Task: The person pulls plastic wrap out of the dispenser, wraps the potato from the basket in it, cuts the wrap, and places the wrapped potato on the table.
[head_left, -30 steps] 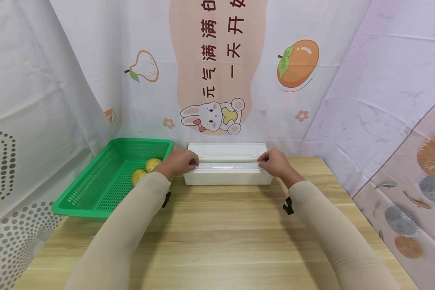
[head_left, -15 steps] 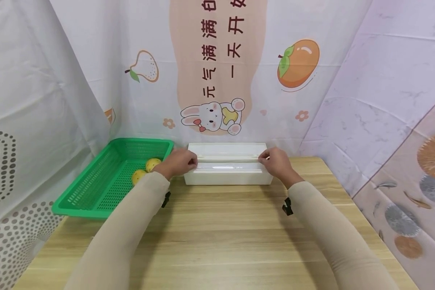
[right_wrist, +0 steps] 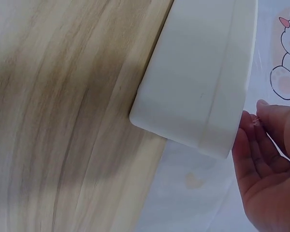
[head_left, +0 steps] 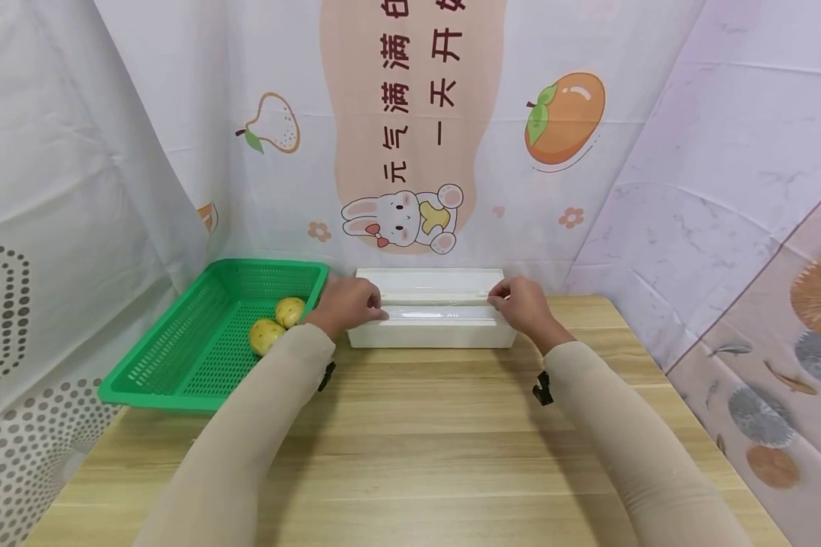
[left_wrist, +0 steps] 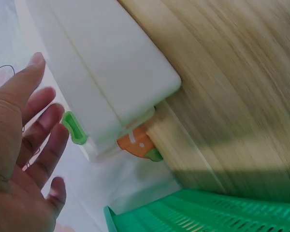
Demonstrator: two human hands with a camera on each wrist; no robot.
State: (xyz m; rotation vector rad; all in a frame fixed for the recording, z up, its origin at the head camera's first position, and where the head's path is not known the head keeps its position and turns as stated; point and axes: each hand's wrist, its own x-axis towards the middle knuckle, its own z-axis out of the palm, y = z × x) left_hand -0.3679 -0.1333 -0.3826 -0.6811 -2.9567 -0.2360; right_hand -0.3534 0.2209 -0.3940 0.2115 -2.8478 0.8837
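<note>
The cloth hangs behind and to both sides, white at the back with fruit prints, a rabbit and dark characters. Before it stands the table, its top in pale wood grain. Two beige sleeves reach over it, the left one passing in front of the near right corner of the green basket, which sits at the table's left side with its perforated walls flaring outward.

The white box lies lengthwise at the back of the table, right of the basket and close to the cloth, a white panel rising along its rear. Clear, shiny film stretches across its top between the two hands.

The left hand is at the box's left end, fingers loosely bent and thumb apart from them; whether it touches the film cannot be told. The right hand is at the other end, thumb and fingertips together, pinching the film's edge.

Two yellow potatoes lie side by side in the basket near its right wall. Black pieces show below both cuffs. A green tab sits on the box's edge just beside the left fingertips.
</note>
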